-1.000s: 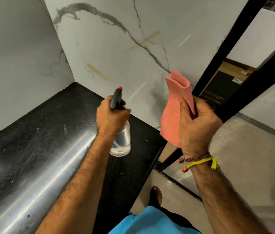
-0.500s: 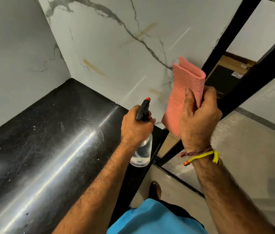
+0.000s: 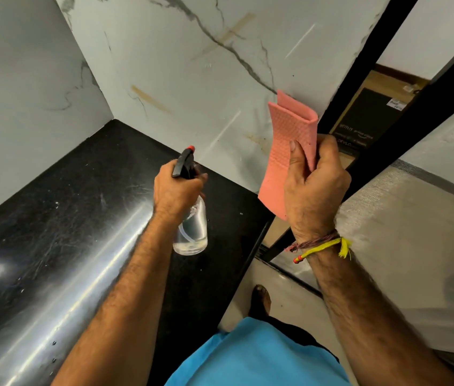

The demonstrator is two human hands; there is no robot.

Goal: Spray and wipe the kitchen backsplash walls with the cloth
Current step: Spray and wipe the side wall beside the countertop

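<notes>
While left fingers (image 3: pixel 189 181) grip the spray bottle (image 3: pixel 191 232), right fingers (image 3: pixel 296 160) clutch the cloth (image 3: pixel 287 135)

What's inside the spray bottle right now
The spray bottle is clear. A little clear liquid sits at the bottom, and a thin tube curves down into it. The left hand wraps the upper part, so what is inside there is hidden.

The marble backsplash (image 3: pixel 192 87) is left unobstructed across its middle, and the black tabletop (image 3: pixel 67 218) (bare throughout) is closed in by walls on two sides.
</notes>
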